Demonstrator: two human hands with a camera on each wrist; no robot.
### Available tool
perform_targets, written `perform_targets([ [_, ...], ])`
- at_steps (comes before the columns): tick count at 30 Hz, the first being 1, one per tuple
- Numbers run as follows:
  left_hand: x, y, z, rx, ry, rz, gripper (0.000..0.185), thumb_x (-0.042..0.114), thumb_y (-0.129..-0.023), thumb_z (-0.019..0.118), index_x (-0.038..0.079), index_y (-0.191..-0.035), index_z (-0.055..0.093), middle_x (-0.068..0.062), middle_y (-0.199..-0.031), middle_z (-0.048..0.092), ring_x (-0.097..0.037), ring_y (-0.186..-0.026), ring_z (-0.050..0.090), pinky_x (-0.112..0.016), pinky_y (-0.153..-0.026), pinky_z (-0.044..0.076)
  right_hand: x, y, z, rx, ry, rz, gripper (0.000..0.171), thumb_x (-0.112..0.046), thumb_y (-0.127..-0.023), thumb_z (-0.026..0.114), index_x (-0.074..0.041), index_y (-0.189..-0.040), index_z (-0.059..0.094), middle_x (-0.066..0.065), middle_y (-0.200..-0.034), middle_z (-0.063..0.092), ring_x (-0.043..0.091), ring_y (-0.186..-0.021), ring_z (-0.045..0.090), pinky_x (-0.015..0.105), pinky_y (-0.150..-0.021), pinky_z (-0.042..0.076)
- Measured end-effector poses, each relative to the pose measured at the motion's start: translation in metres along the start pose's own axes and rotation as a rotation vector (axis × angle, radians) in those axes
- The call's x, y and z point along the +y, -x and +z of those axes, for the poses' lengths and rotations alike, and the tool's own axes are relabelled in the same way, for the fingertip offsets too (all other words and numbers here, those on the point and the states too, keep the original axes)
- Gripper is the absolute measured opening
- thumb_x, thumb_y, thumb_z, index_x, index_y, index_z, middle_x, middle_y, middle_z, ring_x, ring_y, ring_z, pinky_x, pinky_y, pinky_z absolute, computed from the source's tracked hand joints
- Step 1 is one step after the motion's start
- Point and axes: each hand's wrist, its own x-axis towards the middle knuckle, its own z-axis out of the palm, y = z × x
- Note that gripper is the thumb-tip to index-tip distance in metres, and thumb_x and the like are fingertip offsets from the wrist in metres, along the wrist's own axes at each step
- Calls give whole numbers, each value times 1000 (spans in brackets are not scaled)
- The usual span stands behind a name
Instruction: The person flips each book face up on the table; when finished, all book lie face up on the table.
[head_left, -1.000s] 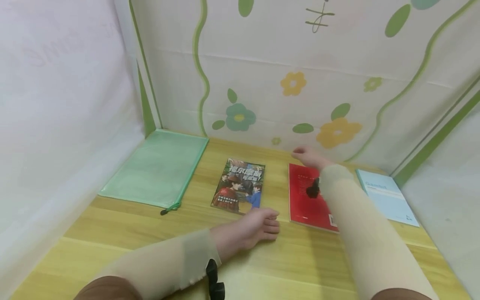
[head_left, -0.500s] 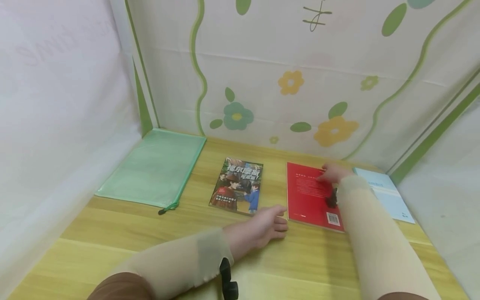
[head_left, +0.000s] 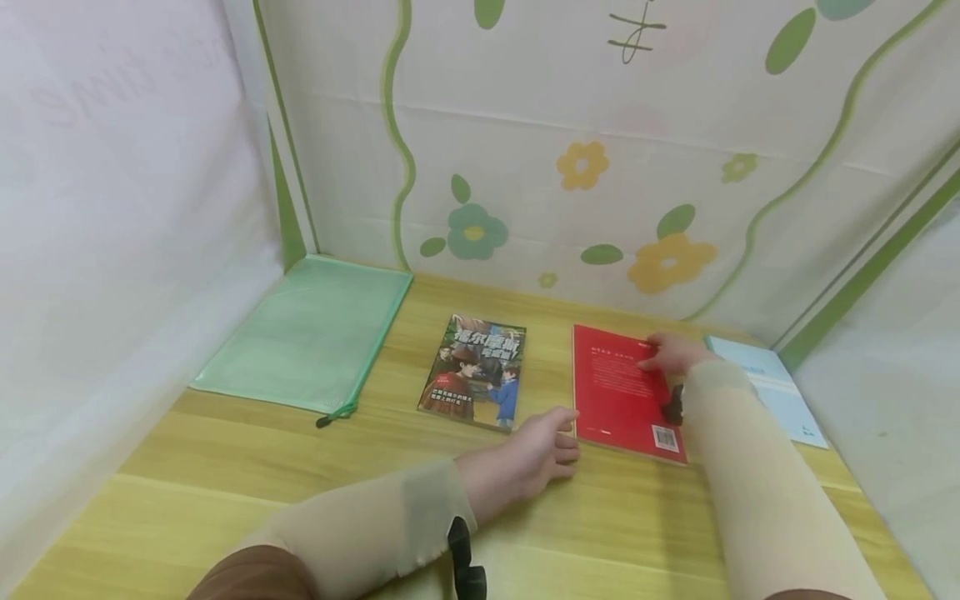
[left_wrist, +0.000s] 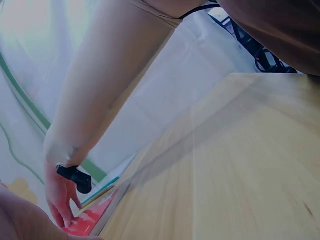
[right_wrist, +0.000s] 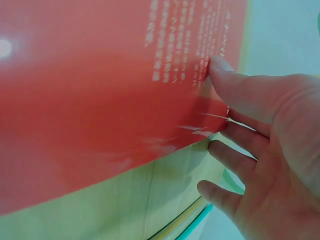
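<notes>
A red book [head_left: 618,400] lies back cover up on the wooden table, white text and a barcode on it. At its far right corner, my right hand [head_left: 675,352] pinches the book's edge. The right wrist view shows the thumb [right_wrist: 222,70] on the cover and the first fingers at the edge from below, with the other fingertips apart from it. My left hand [head_left: 536,454] rests by the book's near left side, fingers loosely bent and thumb tip close to its edge. An illustrated paperback [head_left: 474,371] lies to the left of the red book.
A green mesh zip pouch [head_left: 307,333] with a dark-tipped zip pull lies at the far left. A light blue book [head_left: 776,400] lies right of the red one, partly behind my right forearm. Floral fabric walls [head_left: 517,125] enclose the table at back and sides.
My right hand has moved from beyond the red book's top edge rightward and down to its right corner, taking hold there. My left hand has slid right toward the book.
</notes>
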Motion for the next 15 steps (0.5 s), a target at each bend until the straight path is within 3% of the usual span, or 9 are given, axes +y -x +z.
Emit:
perform_targets([
  [15, 1, -4, -1, 43, 21, 5, 73, 29, -98, 53, -19, -143, 21, -47, -137, 35, -56, -132, 34, -64, -107, 32, 2, -2, 5, -7, -58, 25, 79, -36, -88, 74, 2, -147, 37, 27, -136, 49, 45, -122, 46, 66, -96, 40],
])
